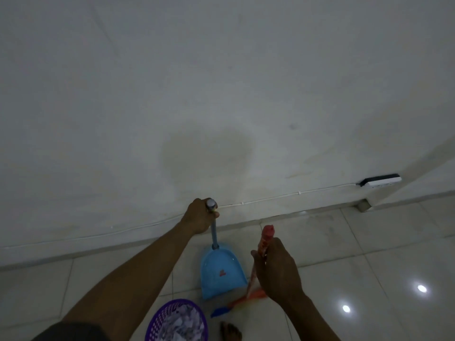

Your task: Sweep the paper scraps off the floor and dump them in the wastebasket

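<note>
free: tiled floor (369, 267) right | blocked: wall (221, 94) ahead, wastebasket (157, 323) lower left

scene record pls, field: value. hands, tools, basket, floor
left hand: gripping top of dustpan handle
right hand: gripping broom handle
dustpan: blue, on the tiled floor near the wall, pan looks empty
broom: red handle, orange and blue head low beside dustpan
wastebasket: purple, mesh, paper scraps inside
scraps on floor: none visible
power strip: on wall, right
</note>
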